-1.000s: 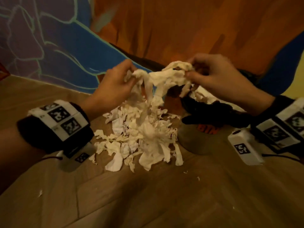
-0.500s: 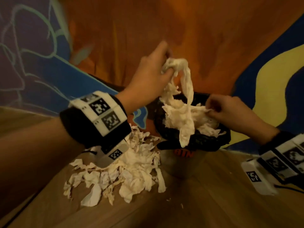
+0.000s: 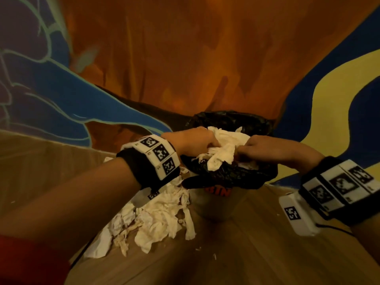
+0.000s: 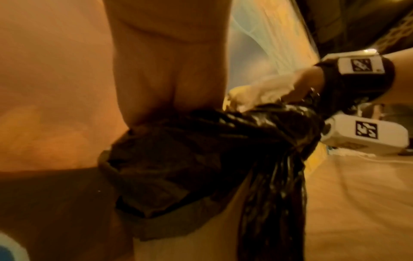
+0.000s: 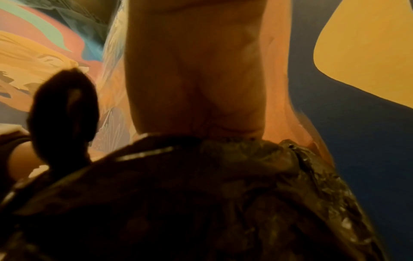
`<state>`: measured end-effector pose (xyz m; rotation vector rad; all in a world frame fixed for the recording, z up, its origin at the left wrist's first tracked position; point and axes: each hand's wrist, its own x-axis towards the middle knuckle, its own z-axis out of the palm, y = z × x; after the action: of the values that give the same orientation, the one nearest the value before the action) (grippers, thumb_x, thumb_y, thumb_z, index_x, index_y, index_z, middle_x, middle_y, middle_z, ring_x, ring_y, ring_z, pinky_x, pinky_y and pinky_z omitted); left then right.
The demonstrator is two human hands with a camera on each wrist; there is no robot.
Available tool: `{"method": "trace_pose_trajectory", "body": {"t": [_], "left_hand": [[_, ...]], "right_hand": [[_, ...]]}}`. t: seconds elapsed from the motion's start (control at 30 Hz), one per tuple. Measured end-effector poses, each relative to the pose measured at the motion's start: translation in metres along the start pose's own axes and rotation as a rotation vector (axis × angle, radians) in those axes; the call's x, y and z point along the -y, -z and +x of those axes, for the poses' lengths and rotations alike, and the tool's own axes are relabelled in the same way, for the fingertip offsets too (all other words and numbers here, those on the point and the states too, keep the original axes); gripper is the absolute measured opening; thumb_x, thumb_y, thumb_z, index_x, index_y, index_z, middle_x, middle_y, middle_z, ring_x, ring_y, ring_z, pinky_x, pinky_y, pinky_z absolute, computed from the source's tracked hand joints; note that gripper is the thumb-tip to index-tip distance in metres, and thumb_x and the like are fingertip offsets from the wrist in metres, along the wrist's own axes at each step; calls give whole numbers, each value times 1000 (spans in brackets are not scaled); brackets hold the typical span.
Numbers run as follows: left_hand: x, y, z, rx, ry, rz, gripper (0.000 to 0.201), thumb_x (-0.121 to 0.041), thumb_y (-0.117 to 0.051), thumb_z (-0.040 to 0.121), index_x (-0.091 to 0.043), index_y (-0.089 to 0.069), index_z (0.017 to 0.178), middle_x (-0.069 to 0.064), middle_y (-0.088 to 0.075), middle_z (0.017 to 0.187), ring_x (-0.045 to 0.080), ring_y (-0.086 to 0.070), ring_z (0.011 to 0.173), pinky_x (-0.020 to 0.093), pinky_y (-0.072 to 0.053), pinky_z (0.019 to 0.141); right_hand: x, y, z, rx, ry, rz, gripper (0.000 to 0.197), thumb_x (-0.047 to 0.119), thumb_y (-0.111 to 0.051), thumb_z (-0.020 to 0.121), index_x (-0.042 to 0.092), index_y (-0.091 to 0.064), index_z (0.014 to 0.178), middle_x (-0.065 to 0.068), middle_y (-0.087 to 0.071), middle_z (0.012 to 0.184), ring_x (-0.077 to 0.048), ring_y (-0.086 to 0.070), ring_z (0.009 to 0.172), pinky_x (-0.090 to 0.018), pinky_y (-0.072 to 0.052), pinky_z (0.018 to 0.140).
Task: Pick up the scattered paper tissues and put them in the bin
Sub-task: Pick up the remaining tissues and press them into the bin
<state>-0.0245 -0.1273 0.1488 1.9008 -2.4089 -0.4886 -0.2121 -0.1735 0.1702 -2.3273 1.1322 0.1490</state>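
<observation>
Wad: white, crumpled tissues (image 3: 223,150) bunched into one soft lump, with thin torn strands trailing off its left edge; it sits over the bin's mouth, between the two hands and touching both
Left hand: the left hand (image 3: 195,141) is curled on the wad's left side, fingers closed into the paper; the wad lies just right of it
Right hand: the right hand (image 3: 265,148) is curled on the wad's right side, fingertips pinching the paper; the wad lies just left of it
Bin: the bin (image 3: 218,202) stands directly under both hands; a crinkled black liner (image 3: 236,173) is folded over its rim; red lettering shows on its front
Pile: more tissues (image 3: 156,219), creased and torn, lie heaped on the wooden floor (image 3: 236,254) below the left wrist, just left of the bin's base
</observation>
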Motion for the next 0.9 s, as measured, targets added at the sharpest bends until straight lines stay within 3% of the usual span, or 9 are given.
{"method": "trace_pose_trajectory", "body": {"t": [0.1, 0.2, 0.27, 0.37, 0.43, 0.5, 0.63, 0.8, 0.9], "left_hand": [[2, -12, 13, 106, 80, 225, 21, -15, -42, 97, -7, -60, 103, 4, -61, 97, 22, -57, 92, 36, -46, 85], [-3, -7, 13, 89, 141, 320, 30, -24, -42, 98, -17, -58, 123, 7, -56, 126, 28, -50, 120, 41, -37, 100], [-10, 5, 7, 86, 141, 272, 27, -21, -42, 98, -18, -60, 118, 7, -55, 126, 30, -47, 121, 45, -34, 98], [-9, 21, -5, 19, 47, 40, 20, -5, -46, 91, -18, -60, 90, -4, -58, 86, 11, -53, 71, 37, -35, 72], [-4, 29, -22, -69, 34, -50, 32, -4, -48, 93, -19, -59, 119, -9, -57, 103, 2, -47, 63, 28, -36, 70], [5, 33, -37, -149, 26, -40, 42, -16, -55, 95, -23, -49, 136, -5, -55, 123, 6, -54, 86, 21, -36, 77], [21, 29, -59, -239, 19, -63, 38, -20, -60, 93, -19, -55, 131, 1, -56, 126, 12, -52, 110, 20, -38, 86], [36, 11, -83, -291, 59, -135, 34, -21, -57, 94, -23, -54, 128, -1, -46, 130, 12, -49, 110, 26, -42, 90], [51, -8, -102, -238, 113, -131, 38, -24, -56, 94, -22, -51, 132, -1, -42, 135, 7, -44, 108, 21, -36, 86]], "right_hand": [[15, -2, 4, 163, -2, -132, 51, 23, -34, 101, 33, -56, 57, 9, -56, 60, -7, -47, 58, -23, -35, 58], [26, -11, 7, 245, -35, -339, 39, 15, -20, 106, 9, -46, 135, -13, -50, 134, -23, -46, 123, -20, -29, 89], [22, -7, 6, 210, 22, -388, 35, 20, -30, 105, 8, -62, 113, -10, -60, 112, -22, -57, 101, -26, -36, 76], [3, 11, 2, -46, 27, -202, 34, 21, -48, 94, 5, -59, 66, -4, -54, 63, -16, -45, 58, -26, -34, 54], [-7, 19, 0, -228, 72, -160, 30, 25, -52, 93, 1, -68, 87, -10, -67, 78, -19, -53, 64, -31, -41, 57], [-4, 18, -7, -341, 198, -110, 29, 39, -53, 94, 18, -67, 109, 0, -68, 101, -10, -60, 75, -28, -48, 66], [30, -6, -16, -97, 452, -113, 48, 59, -53, 85, 45, -50, 130, 16, -41, 131, 1, -41, 117, -22, -35, 98], [34, -7, 13, -135, 389, -315, 28, 34, -59, 92, 18, -72, 111, 8, -57, 104, -9, -51, 96, -18, -34, 76], [25, -6, 26, 43, 236, -527, 27, 25, -52, 97, 12, -69, 114, 10, -59, 90, -11, -54, 81, -19, -41, 67]]}}
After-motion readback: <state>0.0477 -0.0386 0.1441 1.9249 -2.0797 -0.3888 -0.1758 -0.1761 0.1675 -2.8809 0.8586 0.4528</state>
